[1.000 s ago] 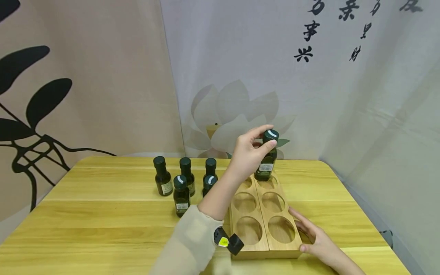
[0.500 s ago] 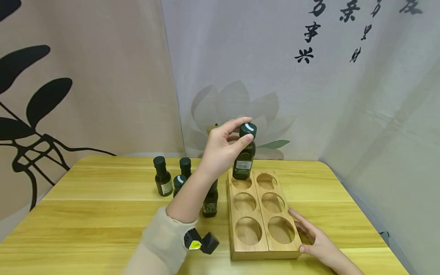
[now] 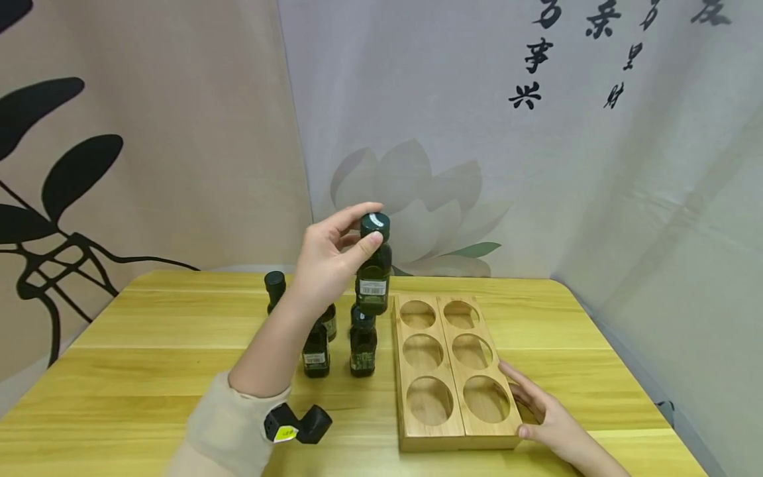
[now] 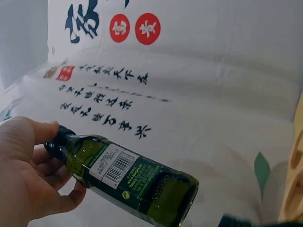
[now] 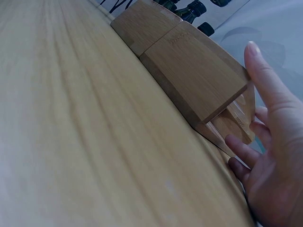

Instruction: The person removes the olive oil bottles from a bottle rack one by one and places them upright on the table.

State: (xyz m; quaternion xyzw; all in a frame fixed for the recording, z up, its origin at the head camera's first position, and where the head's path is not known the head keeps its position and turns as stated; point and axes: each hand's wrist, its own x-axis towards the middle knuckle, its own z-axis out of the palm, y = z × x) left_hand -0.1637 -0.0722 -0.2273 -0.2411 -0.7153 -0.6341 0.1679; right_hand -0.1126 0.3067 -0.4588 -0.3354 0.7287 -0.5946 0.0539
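Observation:
My left hand (image 3: 328,248) pinches a small green glass bottle (image 3: 373,281) near its dark cap, thumb on one side. The bottle hangs upright above two standing bottles, just left of the wooden rack (image 3: 432,442). In the left wrist view the bottle's label (image 4: 116,170) shows a barcode. The rack has two rows of round holes. My right hand (image 3: 548,411) rests against the rack's right side, thumb at the front corner. In the right wrist view, my right hand's lower fingers (image 5: 244,151) lie loosely bent beside the rack's open side (image 5: 236,118).
Several similar bottles stand left of the rack, including a front one (image 3: 316,354) and another (image 3: 363,351). A rear bottle (image 3: 275,286) is partly behind my left forearm. A printed cloth (image 3: 429,99) hangs behind the wooden table (image 3: 149,411).
My left hand has carried the bottle leftward, from above the rack's far right hole to over the standing bottles. My right hand and the rack have stayed in place.

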